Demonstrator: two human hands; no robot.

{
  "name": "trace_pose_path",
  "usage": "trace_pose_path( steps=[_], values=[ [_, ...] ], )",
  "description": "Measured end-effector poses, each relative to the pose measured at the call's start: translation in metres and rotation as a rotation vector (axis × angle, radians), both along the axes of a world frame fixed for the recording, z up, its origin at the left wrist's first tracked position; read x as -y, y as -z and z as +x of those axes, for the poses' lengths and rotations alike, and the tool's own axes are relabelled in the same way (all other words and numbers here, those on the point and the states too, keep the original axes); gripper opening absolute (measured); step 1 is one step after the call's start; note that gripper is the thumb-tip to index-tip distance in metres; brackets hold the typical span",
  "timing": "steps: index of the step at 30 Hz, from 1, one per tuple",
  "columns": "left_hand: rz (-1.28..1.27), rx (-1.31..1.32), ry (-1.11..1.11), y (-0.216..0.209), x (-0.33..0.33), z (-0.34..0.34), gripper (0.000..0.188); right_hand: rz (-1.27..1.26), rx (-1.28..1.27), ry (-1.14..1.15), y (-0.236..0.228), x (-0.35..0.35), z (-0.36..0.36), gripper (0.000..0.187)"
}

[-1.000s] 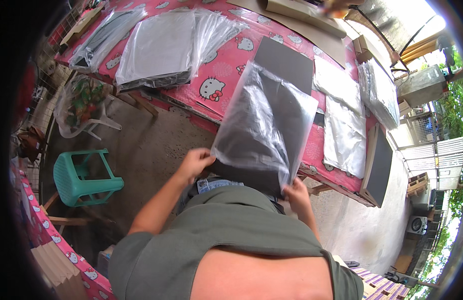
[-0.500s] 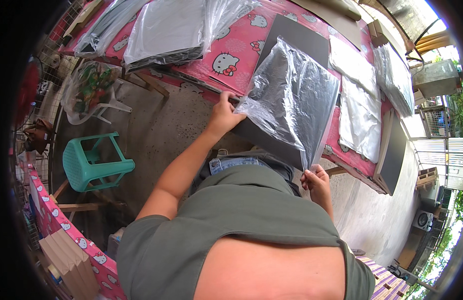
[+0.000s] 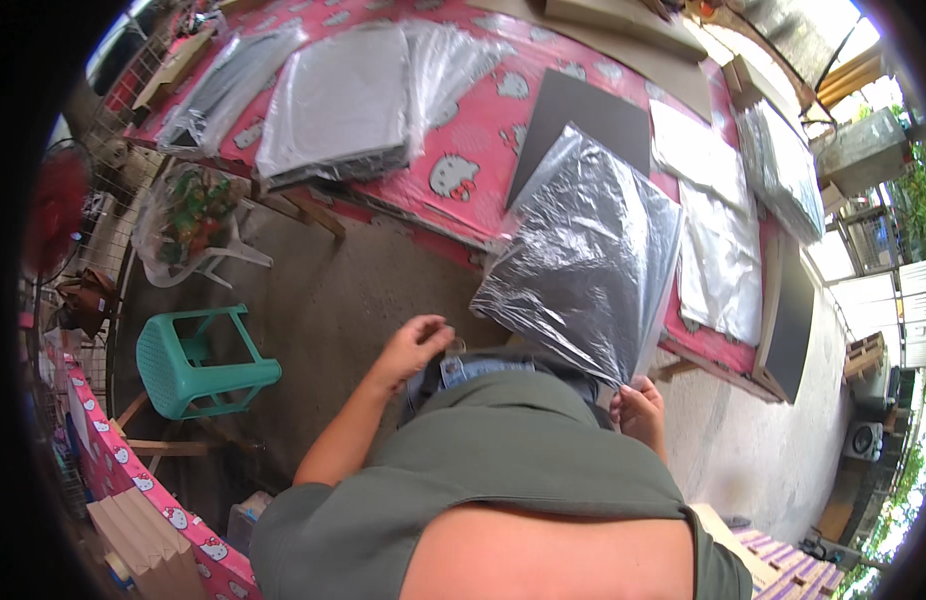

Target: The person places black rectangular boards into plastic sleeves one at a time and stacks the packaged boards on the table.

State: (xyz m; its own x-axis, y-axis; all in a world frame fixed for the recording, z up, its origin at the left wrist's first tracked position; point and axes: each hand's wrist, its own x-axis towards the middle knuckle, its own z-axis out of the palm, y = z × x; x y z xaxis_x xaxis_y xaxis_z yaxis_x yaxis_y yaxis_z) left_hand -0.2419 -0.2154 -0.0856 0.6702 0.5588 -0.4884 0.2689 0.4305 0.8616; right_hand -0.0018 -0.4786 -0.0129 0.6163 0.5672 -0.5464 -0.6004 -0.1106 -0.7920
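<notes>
A dark flat board in a clear plastic bag (image 3: 583, 250) lies tilted over the near edge of the table, its near end jutting out toward my body. My right hand (image 3: 640, 408) pinches the bag's near right corner. Away from the bag, my left hand (image 3: 415, 348) hovers over the floor with its fingers apart and nothing in it. Partly beneath the bagged board, a bare dark grey board (image 3: 583, 120) lies on the pink patterned tablecloth (image 3: 473, 130). To the right are flat, whitish empty-looking plastic bags (image 3: 718, 255).
Stacks of plastic-wrapped boards (image 3: 338, 95) sit on the table's left part, with another wrapped stack (image 3: 780, 170) far right. A dark panel (image 3: 789, 325) leans at the table's right end. On the floor at left stand a green plastic stool (image 3: 198, 365) and a white chair (image 3: 228, 245) bearing a bagged bundle.
My left hand has let go of the bag's left edge and drawn back toward my body. The plastic now covers the board's near left corner. My right hand keeps its pinch.
</notes>
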Motion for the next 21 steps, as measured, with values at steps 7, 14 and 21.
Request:
trace_pose_path(
  steps=[7, 14, 21],
  values=[
    [-0.881, 0.765, -0.021, -0.080, 0.003, 0.104, 0.063, 0.131, 0.266, -0.206, -0.055, -0.097, -0.032, 0.012],
    [0.008, 0.216, -0.708, -0.118, -0.058, 0.133, 0.046, 0.174, 0.867, -0.430, -0.034, -0.127, -0.030, 0.019],
    [0.159, 0.611, -1.132, -0.080, -0.236, 0.063, 0.027, -0.361, 1.004, -0.007, 0.022, -0.045, 0.130, 0.018]
  ],
)
